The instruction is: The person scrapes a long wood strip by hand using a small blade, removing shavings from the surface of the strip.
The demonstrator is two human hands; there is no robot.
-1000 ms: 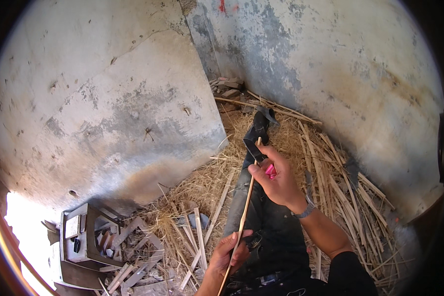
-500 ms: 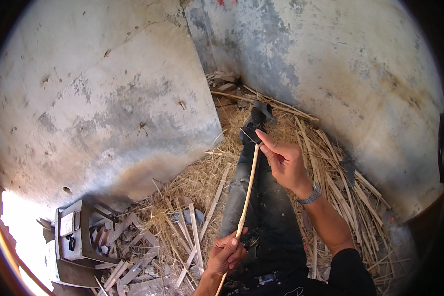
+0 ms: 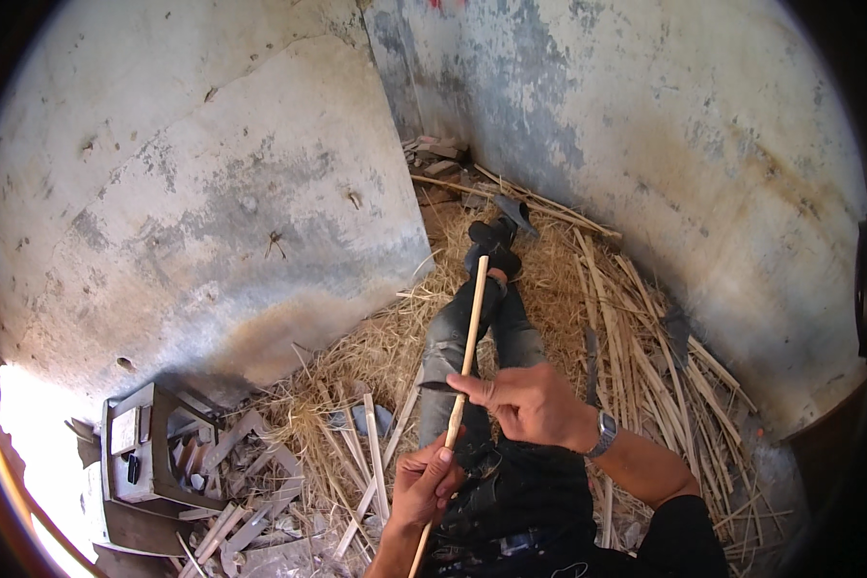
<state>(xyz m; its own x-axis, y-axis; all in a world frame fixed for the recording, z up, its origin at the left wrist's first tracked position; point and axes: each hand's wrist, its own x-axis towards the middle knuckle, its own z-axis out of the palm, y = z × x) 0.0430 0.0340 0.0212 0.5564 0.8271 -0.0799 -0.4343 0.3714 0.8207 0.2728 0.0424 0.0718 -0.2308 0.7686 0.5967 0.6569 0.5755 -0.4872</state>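
Note:
A long pale stick point(image 3: 473, 328), bamboo or wood, slants up from my lap toward my feet, its far end free above my lower legs. My left hand point(image 3: 424, 485) is closed round its lower part, just below a joint-like bump. Higher up, my right hand point(image 3: 532, 405) is curled, with the index finger and thumb pressed at the stick. A small dark blade point(image 3: 437, 386) pokes out past those fingertips and crosses the stick. Most of the blade is hidden by the stick and fingers. A wristwatch point(image 3: 604, 435) is on my right wrist.
My outstretched legs point(image 3: 448, 337) lie over straw-like shavings point(image 3: 549, 275). Split strips point(image 3: 645, 352) are heaped at the right along the stained wall point(image 3: 703, 173). A wooden frame-like stool point(image 3: 154, 448) with offcuts stands at lower left. Rubble point(image 3: 438, 154) fills the far corner.
My right hand has drawn back along the stick, from near its far end to just above my left hand, with the blade. The stick's far end has shifted slightly left.

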